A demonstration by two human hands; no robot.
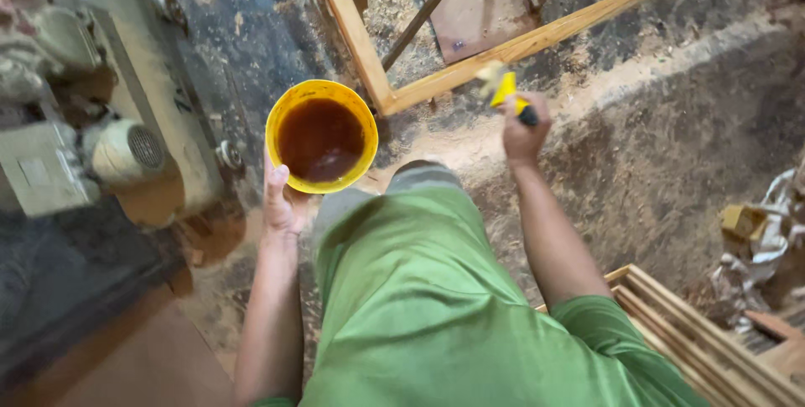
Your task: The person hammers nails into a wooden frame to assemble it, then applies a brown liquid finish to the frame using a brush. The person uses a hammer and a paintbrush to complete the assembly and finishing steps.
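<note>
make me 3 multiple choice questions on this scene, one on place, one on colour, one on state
1. Where is the brush?
A. in the right hand, by the wooden frame
B. in the bowl
C. on the floor

2. What colour is the bowl?
A. blue
B. yellow
C. white

3. What state is the bowl in?
A. empty
B. upside down
C. holding brown liquid

Answers: 1 A, the right hand grips the brush handle at the frame rail. 2 B, its rim and wall are yellow. 3 C, the left hand keeps it upright with dark liquid inside.
</note>
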